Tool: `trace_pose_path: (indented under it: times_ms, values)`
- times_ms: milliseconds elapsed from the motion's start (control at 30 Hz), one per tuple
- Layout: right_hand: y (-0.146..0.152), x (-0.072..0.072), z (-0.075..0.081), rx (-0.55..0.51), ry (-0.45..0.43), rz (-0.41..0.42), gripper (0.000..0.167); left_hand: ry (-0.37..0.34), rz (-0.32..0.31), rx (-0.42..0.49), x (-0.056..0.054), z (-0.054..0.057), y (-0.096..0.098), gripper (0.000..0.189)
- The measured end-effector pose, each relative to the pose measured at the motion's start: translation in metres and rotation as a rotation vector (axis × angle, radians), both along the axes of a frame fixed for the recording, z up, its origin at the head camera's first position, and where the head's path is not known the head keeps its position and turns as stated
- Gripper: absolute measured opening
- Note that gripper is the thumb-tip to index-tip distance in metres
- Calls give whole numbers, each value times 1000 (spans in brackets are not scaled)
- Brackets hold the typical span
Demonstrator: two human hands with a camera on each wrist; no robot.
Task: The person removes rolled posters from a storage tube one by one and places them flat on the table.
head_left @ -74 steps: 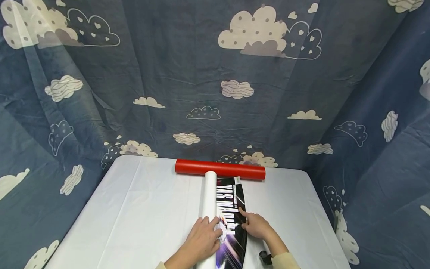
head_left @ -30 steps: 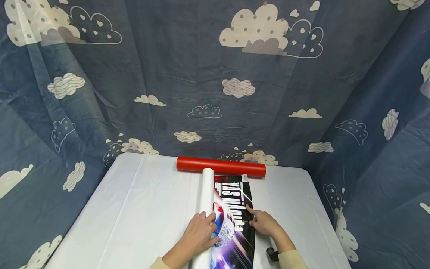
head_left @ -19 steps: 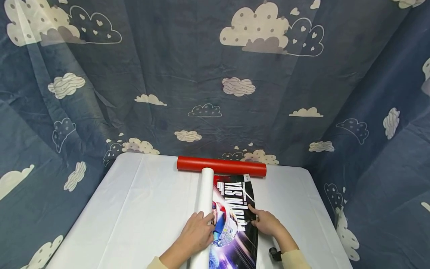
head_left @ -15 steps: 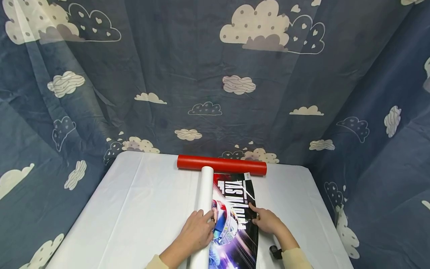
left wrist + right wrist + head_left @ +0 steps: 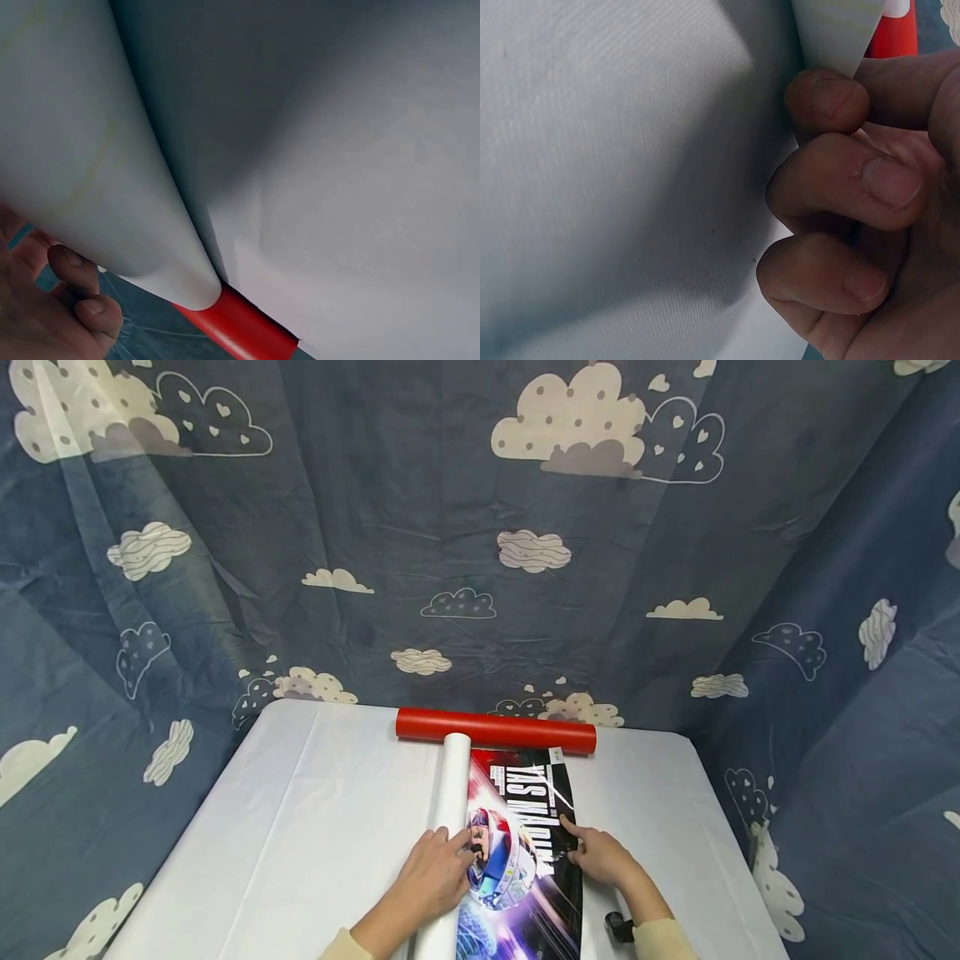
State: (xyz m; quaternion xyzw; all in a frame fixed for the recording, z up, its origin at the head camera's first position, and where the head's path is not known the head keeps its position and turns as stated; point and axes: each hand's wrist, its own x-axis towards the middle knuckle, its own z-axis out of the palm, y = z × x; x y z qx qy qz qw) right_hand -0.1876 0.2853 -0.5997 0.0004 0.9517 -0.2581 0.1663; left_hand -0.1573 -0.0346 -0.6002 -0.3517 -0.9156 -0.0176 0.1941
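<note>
A glossy poster lies partly unrolled on the white table, showing a helmet picture, white lettering and purple streaks. Its left part is still a white roll. My left hand holds this roll from above, fingers bent over its right side; the left wrist view has curled fingertips beside the paper. My right hand pinches the poster's right edge. Close up in the right wrist view, the paper edge sits at the fingertips, with the other fingers curled beneath.
A red tube lies crosswise along the table's far edge, right behind the roll's far end. White cloth covers the table. A dark blue curtain with cloud prints hangs behind and at both sides.
The roll and my left hand have shifted left while my right hand has drawn the edge to the right. More of the printed face shows, including the helmet. The red tube stays put.
</note>
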Motion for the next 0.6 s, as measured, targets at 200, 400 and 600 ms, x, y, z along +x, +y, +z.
trace_pose_path:
  times_ms: [200, 400, 600]
  values:
    - [3, -1, -3, 15, -3, -5, 67, -14, 18, -10, 2, 1, -3, 12]
    - [5, 0, -2, 20, -8, -5, 68, -54, 36, -20, 1, 0, -1, 21]
    - [9, 0, 0, 18, -4, -10, 69, 27, 24, -21, 0, 1, -3, 15]
